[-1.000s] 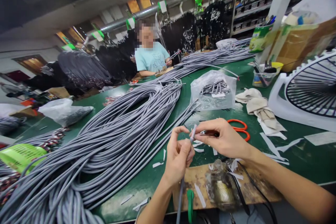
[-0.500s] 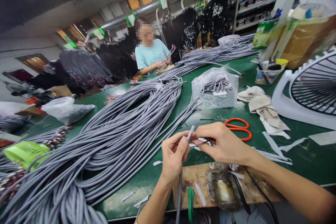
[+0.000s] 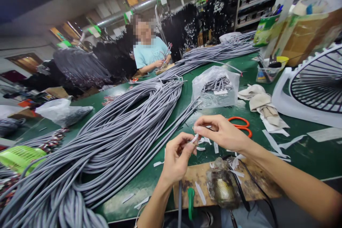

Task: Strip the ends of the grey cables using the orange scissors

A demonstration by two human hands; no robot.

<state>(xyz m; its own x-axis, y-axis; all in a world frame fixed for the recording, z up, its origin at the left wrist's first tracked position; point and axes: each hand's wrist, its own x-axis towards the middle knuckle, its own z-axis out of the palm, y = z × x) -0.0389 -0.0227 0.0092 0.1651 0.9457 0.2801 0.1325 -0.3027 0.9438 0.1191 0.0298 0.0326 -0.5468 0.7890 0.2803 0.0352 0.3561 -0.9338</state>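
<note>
My left hand is closed round the end of a grey cable that hangs down off the table's front edge. The cable's white-wrapped tip sticks out above my fingers. My right hand pinches at that tip with thumb and fingers; what it holds there is too small to name. Both hands hover over a worn wooden board at the table's front. Orange-handled scissors lie just behind my right hand.
A large bundle of grey cables covers the green table on the left. A plastic bag of small parts, cloths, a white fan and paper scraps lie to the right. A person in a light blue shirt works across the table.
My left hand has tilted the cable tip toward the right and lowered it slightly. My right hand has shifted up and left, its fingers now closing over the tip.
</note>
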